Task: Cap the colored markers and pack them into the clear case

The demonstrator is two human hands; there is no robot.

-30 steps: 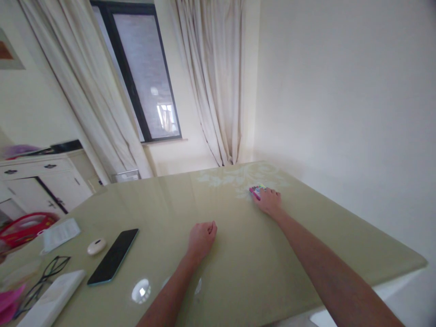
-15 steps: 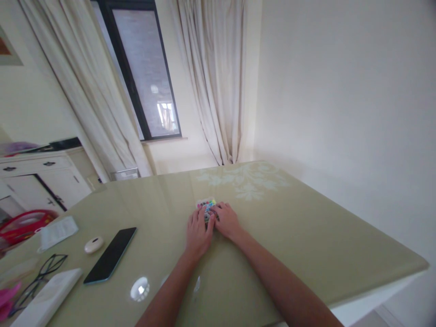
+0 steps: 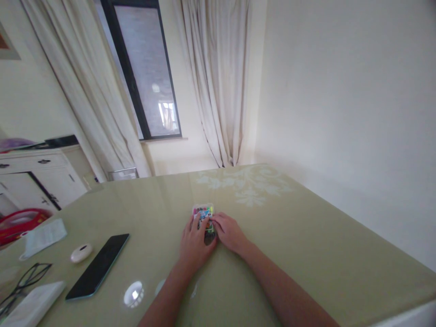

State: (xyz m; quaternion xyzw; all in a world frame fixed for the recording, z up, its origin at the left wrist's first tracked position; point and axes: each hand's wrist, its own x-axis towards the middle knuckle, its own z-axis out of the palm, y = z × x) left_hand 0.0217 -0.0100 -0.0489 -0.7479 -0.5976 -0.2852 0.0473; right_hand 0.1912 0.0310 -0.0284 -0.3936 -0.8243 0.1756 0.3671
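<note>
A small clear plastic case [image 3: 205,211] lies on the table, with a printed label and a row of bright coloured sticks inside. Whether these are crayons or pens is too small to tell. My left hand [image 3: 195,243] rests over the left and near part of the case, fingers bent across its top and thumb at the near right corner. At the right edge, my right hand [image 3: 230,231] pinches the case with its fingers curled together. Part of the label and the near end are hidden under my left fingers.
On the left of the table [image 3: 289,254] lie a dark phone [image 3: 98,267], a small white rounded case [image 3: 81,253], a pale face mask [image 3: 46,236], black glasses [image 3: 29,281] and a white slab [image 3: 36,303]. A wall [image 3: 347,113] borders the right side.
My left hand has shifted slightly left and toward me, uncovering more of the case's label. The fingers of my right hand have drawn back to its right edge. The view has moved slightly.
</note>
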